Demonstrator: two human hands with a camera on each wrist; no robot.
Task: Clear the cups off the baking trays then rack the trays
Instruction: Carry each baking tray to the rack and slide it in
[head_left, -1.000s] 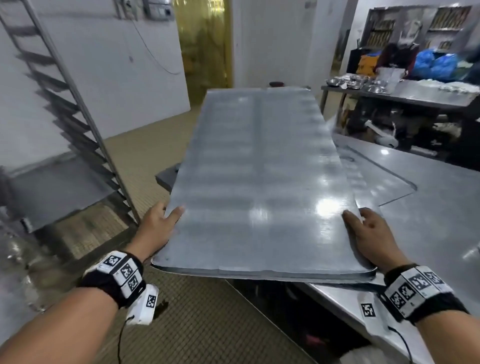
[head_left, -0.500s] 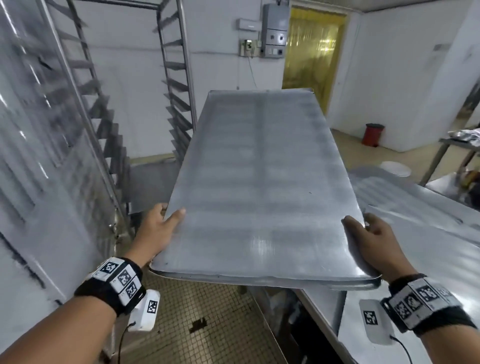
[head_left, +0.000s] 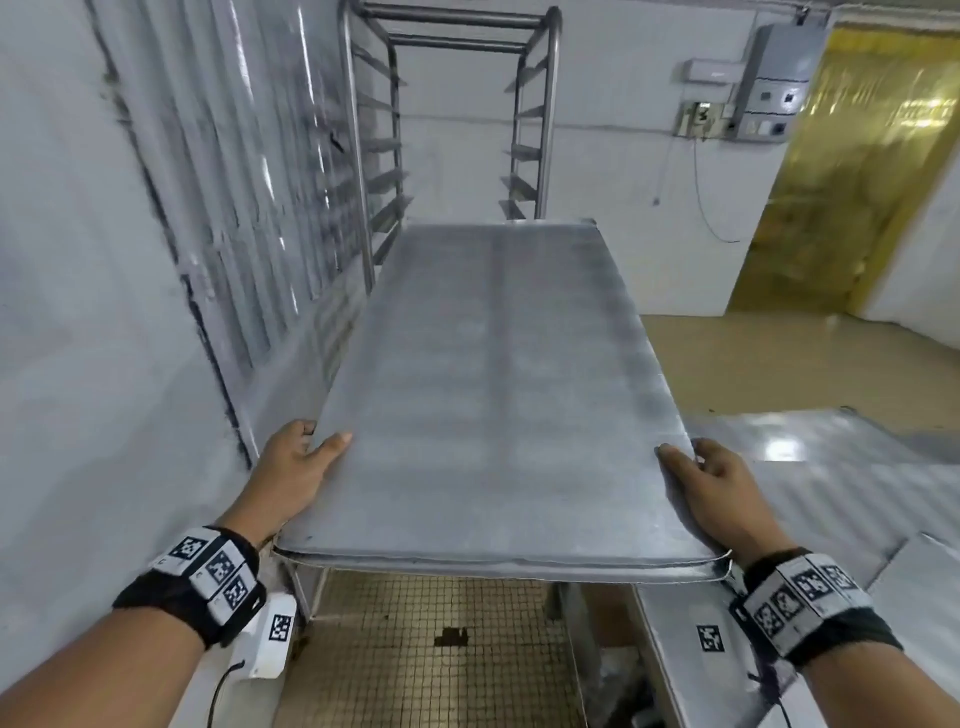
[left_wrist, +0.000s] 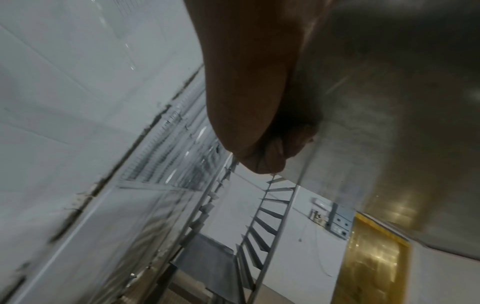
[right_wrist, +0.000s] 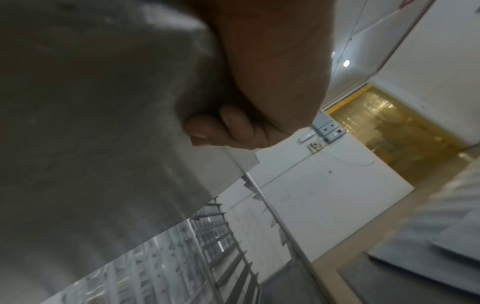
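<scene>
A long bare metal baking tray (head_left: 493, 395) is held level in the air, its far end pointing at the tall steel tray rack (head_left: 452, 130). My left hand (head_left: 298, 467) grips its left edge near the front corner, thumb on top, fingers curled beneath (left_wrist: 270, 156). My right hand (head_left: 711, 488) grips the right edge the same way, fingers under the tray (right_wrist: 215, 127). From below, both wrist views show the tray's underside (left_wrist: 389, 102) (right_wrist: 91, 102). The rack's side runners (left_wrist: 262, 226) are empty at the levels I see. No cups are in view.
A steel table (head_left: 841, 499) with more trays lies at my right. A ribbed metal panel (head_left: 249, 208) lines the left wall beside the rack. A yellow strip curtain doorway (head_left: 857, 171) stands at the back right. Tiled floor (head_left: 431, 665) lies below the tray.
I have turned left with the tray in both hands. The table has slid off to the right and the rack now stands straight ahead of the tray's far end.
</scene>
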